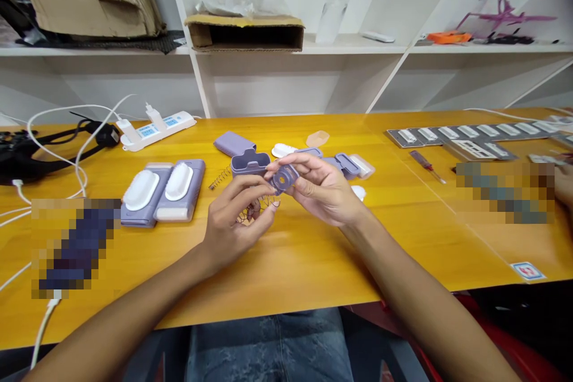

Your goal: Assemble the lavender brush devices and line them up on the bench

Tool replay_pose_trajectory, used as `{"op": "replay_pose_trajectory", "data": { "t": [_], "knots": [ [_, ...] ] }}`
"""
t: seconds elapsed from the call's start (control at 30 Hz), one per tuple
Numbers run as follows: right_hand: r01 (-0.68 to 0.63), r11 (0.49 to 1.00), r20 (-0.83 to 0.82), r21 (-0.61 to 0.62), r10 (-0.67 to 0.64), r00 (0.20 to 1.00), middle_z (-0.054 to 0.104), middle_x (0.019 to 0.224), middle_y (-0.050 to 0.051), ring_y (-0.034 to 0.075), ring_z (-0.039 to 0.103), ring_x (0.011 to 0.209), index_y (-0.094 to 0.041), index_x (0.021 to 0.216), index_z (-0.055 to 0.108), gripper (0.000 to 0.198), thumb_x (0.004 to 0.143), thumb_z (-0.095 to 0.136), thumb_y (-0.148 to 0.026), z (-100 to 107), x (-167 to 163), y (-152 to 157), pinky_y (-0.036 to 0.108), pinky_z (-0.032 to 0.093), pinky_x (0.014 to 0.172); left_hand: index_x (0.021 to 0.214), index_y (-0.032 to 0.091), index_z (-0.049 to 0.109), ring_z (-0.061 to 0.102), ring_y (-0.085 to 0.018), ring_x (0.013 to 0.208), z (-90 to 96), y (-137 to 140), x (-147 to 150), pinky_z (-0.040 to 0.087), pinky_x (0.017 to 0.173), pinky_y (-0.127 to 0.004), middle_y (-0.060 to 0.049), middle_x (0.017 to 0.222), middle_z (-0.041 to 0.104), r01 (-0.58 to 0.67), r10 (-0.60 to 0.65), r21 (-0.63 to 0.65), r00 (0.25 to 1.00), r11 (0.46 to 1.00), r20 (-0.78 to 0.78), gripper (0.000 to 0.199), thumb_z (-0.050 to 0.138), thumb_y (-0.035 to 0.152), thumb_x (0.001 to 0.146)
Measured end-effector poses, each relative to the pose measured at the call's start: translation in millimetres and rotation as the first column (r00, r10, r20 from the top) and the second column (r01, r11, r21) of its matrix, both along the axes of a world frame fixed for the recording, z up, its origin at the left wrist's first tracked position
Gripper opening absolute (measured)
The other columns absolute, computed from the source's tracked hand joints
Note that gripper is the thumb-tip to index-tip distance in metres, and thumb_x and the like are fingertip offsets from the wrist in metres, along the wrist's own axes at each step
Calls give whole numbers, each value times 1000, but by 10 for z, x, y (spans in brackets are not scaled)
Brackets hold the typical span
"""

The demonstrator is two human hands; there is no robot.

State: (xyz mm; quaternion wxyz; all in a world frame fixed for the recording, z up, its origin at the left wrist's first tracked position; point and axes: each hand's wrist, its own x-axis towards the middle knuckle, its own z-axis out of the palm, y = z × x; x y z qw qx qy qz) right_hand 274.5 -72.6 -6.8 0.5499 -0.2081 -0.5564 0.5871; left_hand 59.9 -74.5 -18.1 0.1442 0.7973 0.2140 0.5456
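Note:
Over the middle of the table, my right hand (320, 191) pinches a small purple plastic part (283, 179) with a round opening. My left hand (239, 212) is closed just beside it, with a thin coiled wire spring (250, 213) between its fingers. The left fingertips reach the part's lower edge; whether they touch it I cannot tell. Behind the hands stands an open purple housing (249, 163), and a second coil spring (221, 178) lies at its left. A purple cover (235, 144) and a white oval piece (283, 150) lie farther back.
Two purple units with white oval tops (179, 182) lie at left, near a power strip (157, 131) and white cables. At right are a screwdriver (427, 166), a grey tray of parts (447, 136) and another person's hand (564, 184). White shelves (268, 85) rise behind.

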Motion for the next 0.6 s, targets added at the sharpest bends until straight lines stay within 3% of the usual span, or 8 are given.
{"op": "replay_pose_trajectory", "data": {
  "t": [0.13,0.43,0.6],
  "knots": [
    [-19,998,23,67,17,1000,78,134,7,24,71,128,-29,123,78,29,95,85,-28,-31,7,-10,49,51,121,118,23,72,60,-6,65,-12,-3,-1,54,61,-23,-5,114,72,-55,55,60,999,997,1,29,76,7,94],
    [1,985,95,170,-17,995,77,134,8,28,66,137,-30,124,82,30,95,83,-21,-20,22,-28,55,45,127,121,24,71,69,-11,76,-2,-16,-11,58,64,-24,-6,117,75,-101,106,128,994,987,-29,32,74,7,94],
    [13,982,149,190,-41,988,76,139,9,29,67,137,-29,137,77,43,95,83,-20,-37,37,-25,53,50,123,121,20,70,70,-10,76,-8,-11,-8,58,65,-21,-8,117,76,-88,91,127,996,988,-15,29,74,7,96]
  ]
}}
